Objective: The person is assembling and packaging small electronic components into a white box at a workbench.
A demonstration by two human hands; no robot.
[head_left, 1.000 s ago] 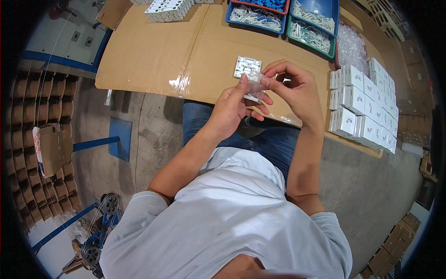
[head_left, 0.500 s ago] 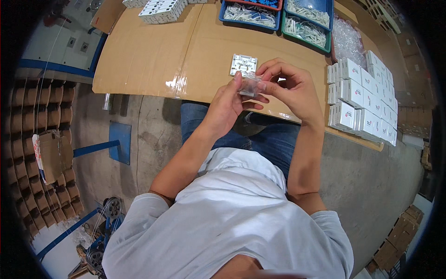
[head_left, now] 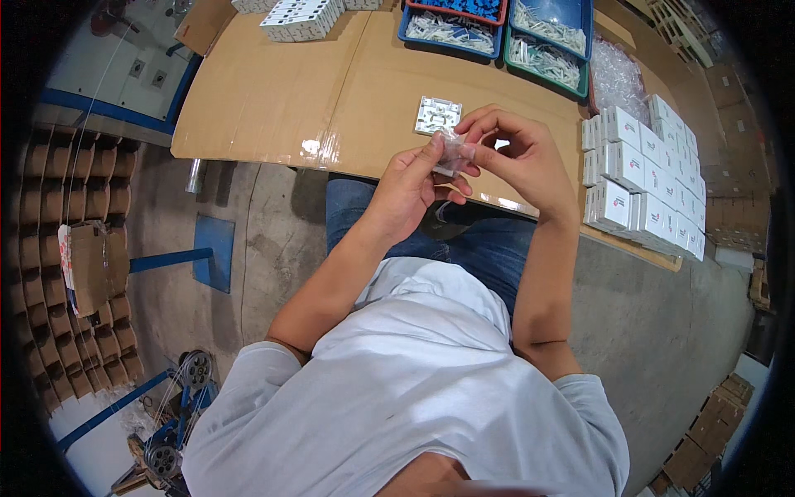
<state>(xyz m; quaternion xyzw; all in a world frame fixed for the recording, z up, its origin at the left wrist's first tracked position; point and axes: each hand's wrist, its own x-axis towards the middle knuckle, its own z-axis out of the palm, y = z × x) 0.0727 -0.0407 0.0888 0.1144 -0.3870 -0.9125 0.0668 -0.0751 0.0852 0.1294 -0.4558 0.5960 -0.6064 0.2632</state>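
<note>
A small clear plastic bag (head_left: 451,156) is held up between my two hands over the table's near edge. My left hand (head_left: 409,184) pinches its left side between thumb and fingers. The thumb and forefinger of my right hand (head_left: 520,157) grip its right side near the top. What lies inside the bag is too small to make out. Just beyond my fingers, a square white plastic plate with cutouts (head_left: 437,114) lies flat on the cardboard-covered table (head_left: 273,108), apart from my hands.
Stacked white boxes (head_left: 642,178) stand at the table's right edge. Blue and green trays (head_left: 546,66) of small white parts and a red tray (head_left: 464,7) of blue pieces sit at the back. Clear plastic bags (head_left: 619,79) lie beside them. More white units (head_left: 302,18) are at the back left.
My left thumb and fingers have closed in more on the bag, and the bag has shifted slightly right. The view has moved a little; the white plate stays on the table.
</note>
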